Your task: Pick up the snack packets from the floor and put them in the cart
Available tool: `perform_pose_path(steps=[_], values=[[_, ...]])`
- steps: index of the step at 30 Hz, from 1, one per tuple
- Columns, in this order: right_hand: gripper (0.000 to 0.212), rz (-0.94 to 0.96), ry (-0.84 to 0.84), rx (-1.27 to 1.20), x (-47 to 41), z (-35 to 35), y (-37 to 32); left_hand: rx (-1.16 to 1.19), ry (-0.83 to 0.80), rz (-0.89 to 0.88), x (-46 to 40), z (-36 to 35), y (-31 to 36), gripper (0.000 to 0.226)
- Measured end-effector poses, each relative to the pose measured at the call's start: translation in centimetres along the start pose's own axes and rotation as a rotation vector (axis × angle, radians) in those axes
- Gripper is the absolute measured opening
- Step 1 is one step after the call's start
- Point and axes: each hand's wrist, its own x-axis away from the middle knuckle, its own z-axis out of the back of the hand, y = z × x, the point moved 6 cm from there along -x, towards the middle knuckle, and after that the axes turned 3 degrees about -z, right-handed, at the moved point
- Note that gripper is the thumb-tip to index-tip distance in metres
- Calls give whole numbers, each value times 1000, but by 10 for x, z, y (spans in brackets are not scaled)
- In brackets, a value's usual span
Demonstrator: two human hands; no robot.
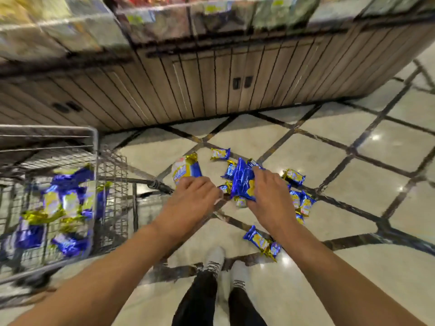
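On the tiled floor (306,149), beside a wood-panelled shelf base (188,78), blue-and-gold snack packets (294,177) lie scattered in a loose cluster ahead of the person's shoes (215,257). Wire cart (94,142) stands at left, near the cluster; its basket already holds a heap of the same packets (63,201).

Left hand (193,198): fingers curled closed around the lower end of one packet (186,169); the packet's gold crimped end sticks out past the knuckles. Whether it is lifted off the tile or resting on it cannot be told.

Right hand (268,194): fingers and thumb pinched on a larger blue pack (242,182), held tilted above several floor packets.

Loose packets: one small one (220,153) farthest out, toward the shelf base; two or three partly hidden under the right hand and the blue pack; a few (302,203) just right of the right wrist; one long packet (261,242) nearest the shoes, partly under the right forearm.

Both forearms bare. Motion blur over the cart and the upper shelves; print on the packets unreadable.
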Motion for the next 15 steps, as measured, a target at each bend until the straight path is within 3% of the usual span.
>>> perform_pose_path(steps=[5, 8, 12, 15], values=[[75, 171, 54, -64, 13, 109, -124, -106, 53, 225, 77, 129, -22, 78], [71, 257, 82, -69, 18, 130, -202, -200, 98, 303, 134, 171, -42, 71], [68, 347, 115, -19, 24, 124, -304, -273, 71, 380, 219, 196, -84, 43], [65, 367, 110, -5, 36, 103, -376, -244, 32, 421, 290, 201, -127, 54]])
